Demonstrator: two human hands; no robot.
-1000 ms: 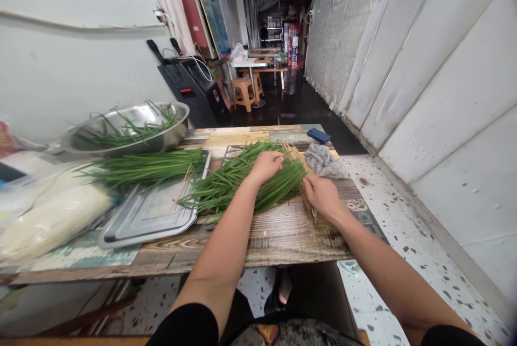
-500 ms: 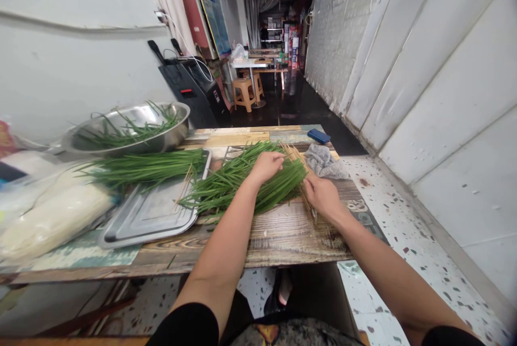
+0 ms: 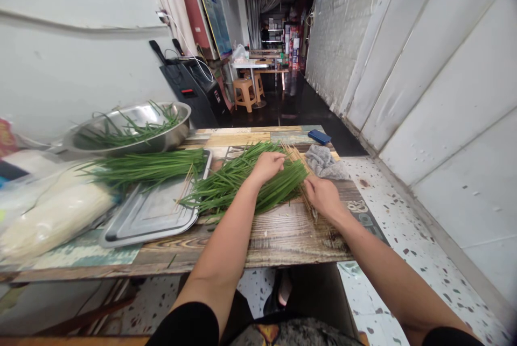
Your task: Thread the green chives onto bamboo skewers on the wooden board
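Note:
A loose pile of long green chives (image 3: 226, 184) lies across the wooden table (image 3: 278, 238). My left hand (image 3: 267, 166) rests on top of the pile near its right end, fingers curled down into the stalks. My right hand (image 3: 323, 195) sits just right of the pile, over a spread of thin bamboo skewers (image 3: 301, 171), its fingers bent and pinching at the skewers by the chive ends. What the fingertips hold is hidden.
A steel tray (image 3: 153, 214) with more chives stands left of the pile, a steel bowl (image 3: 133, 131) of chives behind it. White plastic bags (image 3: 48, 211) lie far left. A grey rag (image 3: 323, 160) and a blue phone (image 3: 319, 136) lie at the far right corner.

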